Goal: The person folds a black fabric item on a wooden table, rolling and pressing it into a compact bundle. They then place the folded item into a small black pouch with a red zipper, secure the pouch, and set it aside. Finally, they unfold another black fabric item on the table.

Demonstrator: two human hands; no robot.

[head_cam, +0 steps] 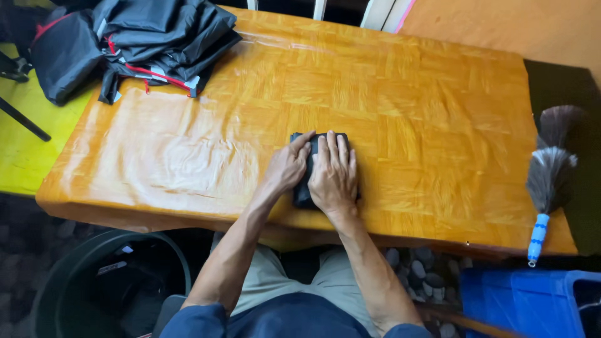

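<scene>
A matt black cloth bundle (305, 188) lies on the glossy, plastic-covered wooden parquet table (426, 125).

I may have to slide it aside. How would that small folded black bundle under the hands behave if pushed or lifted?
The folded black bundle looks like soft fabric, so probably floppy and light. Both the left hand and right hand press it flat, so it may spring open when released. On the glossy table it would likely slide easily.

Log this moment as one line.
left hand: pressing folded black cloth | right hand: flat on it | wooden table
</scene>
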